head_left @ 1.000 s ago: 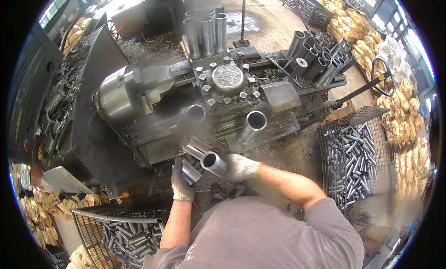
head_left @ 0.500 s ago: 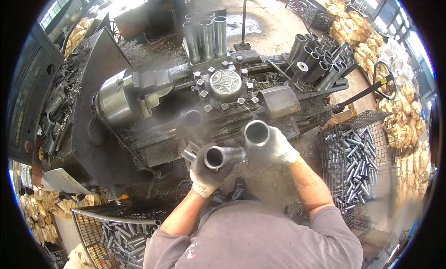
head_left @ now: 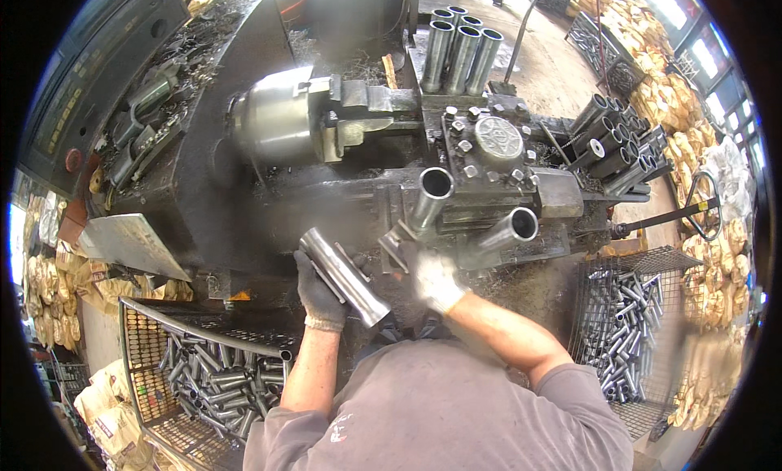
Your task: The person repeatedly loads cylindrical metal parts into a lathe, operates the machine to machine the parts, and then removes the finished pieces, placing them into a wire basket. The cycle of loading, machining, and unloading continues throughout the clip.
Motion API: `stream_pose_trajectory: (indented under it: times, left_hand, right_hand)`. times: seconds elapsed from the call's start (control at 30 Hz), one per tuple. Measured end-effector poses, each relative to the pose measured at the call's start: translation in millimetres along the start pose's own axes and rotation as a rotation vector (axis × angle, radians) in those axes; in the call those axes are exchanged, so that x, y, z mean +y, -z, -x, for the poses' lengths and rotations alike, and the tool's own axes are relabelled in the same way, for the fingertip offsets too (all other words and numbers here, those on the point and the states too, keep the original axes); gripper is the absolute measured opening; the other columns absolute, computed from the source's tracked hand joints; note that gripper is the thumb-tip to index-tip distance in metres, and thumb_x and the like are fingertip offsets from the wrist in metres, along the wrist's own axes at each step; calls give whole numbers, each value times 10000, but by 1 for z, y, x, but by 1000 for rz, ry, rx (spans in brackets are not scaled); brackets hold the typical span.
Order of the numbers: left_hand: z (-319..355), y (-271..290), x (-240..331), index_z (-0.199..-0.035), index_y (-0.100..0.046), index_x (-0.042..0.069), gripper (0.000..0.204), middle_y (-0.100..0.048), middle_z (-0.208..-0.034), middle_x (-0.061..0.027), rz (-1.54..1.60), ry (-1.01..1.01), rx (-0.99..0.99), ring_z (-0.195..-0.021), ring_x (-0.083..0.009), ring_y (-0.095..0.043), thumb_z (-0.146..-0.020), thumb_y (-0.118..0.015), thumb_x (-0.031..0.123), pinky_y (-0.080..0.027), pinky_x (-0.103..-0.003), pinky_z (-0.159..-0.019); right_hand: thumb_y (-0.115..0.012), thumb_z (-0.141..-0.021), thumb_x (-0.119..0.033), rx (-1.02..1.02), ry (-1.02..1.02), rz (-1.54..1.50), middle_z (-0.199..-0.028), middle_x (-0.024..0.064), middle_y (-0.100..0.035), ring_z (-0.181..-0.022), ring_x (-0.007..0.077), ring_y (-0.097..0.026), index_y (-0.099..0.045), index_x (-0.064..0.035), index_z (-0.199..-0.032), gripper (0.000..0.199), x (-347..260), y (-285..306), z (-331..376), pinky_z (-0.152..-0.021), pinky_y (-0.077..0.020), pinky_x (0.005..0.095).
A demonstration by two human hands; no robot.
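Observation:
My left hand (head_left: 320, 294), in a dark-stained glove, is closed around a shiny metal tube (head_left: 346, 277) with a flared lower end, held slanting in front of the machine. A thin bright strip runs along the tube's side. My right hand (head_left: 437, 277), in a white glove with dark fingers, is beside a small flat metal piece (head_left: 396, 245) at the front of the lathe (head_left: 350, 210). Its fingers are blurred, so a grip does not show. Just beyond it stands an upright tube (head_left: 434, 196); another tube (head_left: 509, 232) leans to the right.
Behind the tool post (head_left: 498, 139) stands a group of tubes (head_left: 462, 56); more tubes (head_left: 615, 149) are stacked at the right. The steel chuck (head_left: 281, 117) is at left. Wire baskets of tubes flank me, one left (head_left: 134, 365), one right (head_left: 578, 324).
My right hand has let go of its tube, which now leans on the machine, and moved left to the flat metal piece. My left hand has tilted its tube. The view has shifted left.

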State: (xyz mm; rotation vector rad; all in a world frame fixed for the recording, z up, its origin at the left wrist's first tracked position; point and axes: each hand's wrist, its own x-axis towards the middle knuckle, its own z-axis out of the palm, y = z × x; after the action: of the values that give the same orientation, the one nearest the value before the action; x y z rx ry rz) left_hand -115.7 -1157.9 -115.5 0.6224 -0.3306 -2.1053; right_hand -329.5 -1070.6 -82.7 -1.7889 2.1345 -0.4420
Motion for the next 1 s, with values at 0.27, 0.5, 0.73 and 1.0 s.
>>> stream_pose_trajectory:
  times: [0.27,0.5,0.73,1.0]
  left_hand:
    - [-12,-11,16,-1367,-609,53,807,-726,-1193,-165,-49,-133,-43,-1060,-355,-717,-1008,-499,767,-608,-505,-922]
    - [-5,-95,21,-1655,-299,-2,913,-457,-1604,-208,-682,-543,-165,-1443,-328,-493,-1072,-476,677,-370,-482,-1232]
    - [-13,15,39,-1421,-576,26,546,-684,-1268,-113,-710,-598,123,-1180,-278,-666,-1051,-681,414,-523,-455,-1085]
    - [47,169,58,-1290,-621,100,387,-706,-1028,-93,-315,-604,1038,-826,-228,-648,-1032,-661,387,-544,-368,-740]
  right_hand:
    - [-782,-921,-371,-305,-255,-764,-1059,157,-773,-968,244,-737,-701,2,-1249,503,-28,85,-42,-862,-591,403]
    - [-883,-752,-474,-351,-166,-757,-1118,240,-751,-1036,341,-749,-581,56,-1367,867,-73,86,-61,-929,-587,415]
    - [-810,-745,-83,-55,426,-33,-1143,206,-742,-1006,369,-754,-455,-88,-1541,872,-61,257,-135,-865,-646,458]
    - [-793,-811,-199,-162,383,721,-974,189,-740,-955,314,-763,-678,-64,-1217,443,95,224,-291,-838,-608,476]
